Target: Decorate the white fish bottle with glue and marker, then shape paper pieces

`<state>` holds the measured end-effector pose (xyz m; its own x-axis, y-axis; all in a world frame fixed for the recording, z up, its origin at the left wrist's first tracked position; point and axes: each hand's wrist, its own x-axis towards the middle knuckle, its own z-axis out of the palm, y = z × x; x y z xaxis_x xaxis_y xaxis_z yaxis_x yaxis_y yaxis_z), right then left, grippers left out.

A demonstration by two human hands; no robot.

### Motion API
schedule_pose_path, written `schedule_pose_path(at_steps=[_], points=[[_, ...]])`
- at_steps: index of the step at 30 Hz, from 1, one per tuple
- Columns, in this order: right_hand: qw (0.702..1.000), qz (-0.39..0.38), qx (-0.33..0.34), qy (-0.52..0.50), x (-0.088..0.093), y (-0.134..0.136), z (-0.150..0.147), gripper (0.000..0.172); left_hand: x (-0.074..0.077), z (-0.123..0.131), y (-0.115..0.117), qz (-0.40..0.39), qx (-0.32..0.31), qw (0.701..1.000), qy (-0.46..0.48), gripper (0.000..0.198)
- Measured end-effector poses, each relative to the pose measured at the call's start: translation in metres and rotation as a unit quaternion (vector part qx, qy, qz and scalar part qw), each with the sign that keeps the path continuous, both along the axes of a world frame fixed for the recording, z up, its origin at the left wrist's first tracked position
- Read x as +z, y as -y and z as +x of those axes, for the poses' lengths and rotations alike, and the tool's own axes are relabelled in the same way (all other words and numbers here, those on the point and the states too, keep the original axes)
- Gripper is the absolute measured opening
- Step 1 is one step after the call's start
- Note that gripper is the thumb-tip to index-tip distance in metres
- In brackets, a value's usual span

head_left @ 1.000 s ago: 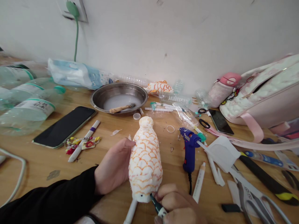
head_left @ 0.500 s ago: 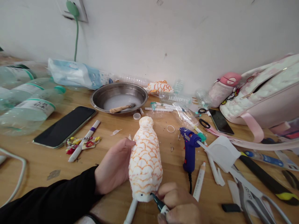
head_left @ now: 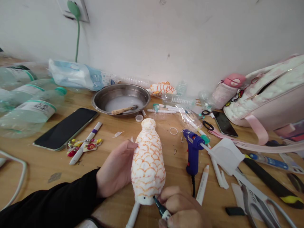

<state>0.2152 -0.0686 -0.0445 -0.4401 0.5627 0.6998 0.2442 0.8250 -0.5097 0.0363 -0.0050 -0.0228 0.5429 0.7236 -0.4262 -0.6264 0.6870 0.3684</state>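
Note:
A white bottle covered in paper and drawn with orange fish scales [head_left: 148, 160] lies on the wooden table [head_left: 42, 164], neck pointing away from me. My left hand [head_left: 115, 171] grips its left side, thumb on top. My right hand [head_left: 181, 209] is closed round a dark marker [head_left: 160, 208], whose tip touches the bottle's near end, beside a small dark dot. A white pen [head_left: 133, 215] pokes out from under the bottle.
A blue glue gun [head_left: 193, 152], scissors [head_left: 256, 196], pens and a white paper scrap [head_left: 225, 155] lie to the right. A steel bowl [head_left: 121, 98] sits behind, a black phone [head_left: 66, 128] and empty plastic bottles [head_left: 28, 110] to the left, a pink bag [head_left: 268, 95] far right.
My right hand has shifted slightly with the marker at the bottle's near end. The left hand and the bottle have hardly moved.

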Motion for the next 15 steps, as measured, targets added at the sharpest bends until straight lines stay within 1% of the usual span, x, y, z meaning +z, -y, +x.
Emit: schedule_pose_path(at_steps=[6,8,12,15], points=[[1.000,0.005,-0.012,-0.015,0.0005,0.0005,-0.0004,0.013,0.0011,0.0011,-0.0003,0.009,-0.006,1.000,0.007,0.037],[1.000,0.001,-0.005,-0.002,0.0010,0.0009,0.0001,0.016,0.0012,0.0008,0.0000,0.010,-0.008,1.000,0.003,0.037],[1.000,-0.016,-0.008,0.003,0.0024,0.0015,0.0002,0.028,-0.0011,-0.0010,0.0002,0.015,-0.024,1.000,-0.004,0.035],[1.000,-0.010,-0.012,0.004,0.0020,0.0008,0.0008,0.031,-0.0026,-0.0017,0.0003,0.014,-0.024,1.000,-0.005,0.034]])
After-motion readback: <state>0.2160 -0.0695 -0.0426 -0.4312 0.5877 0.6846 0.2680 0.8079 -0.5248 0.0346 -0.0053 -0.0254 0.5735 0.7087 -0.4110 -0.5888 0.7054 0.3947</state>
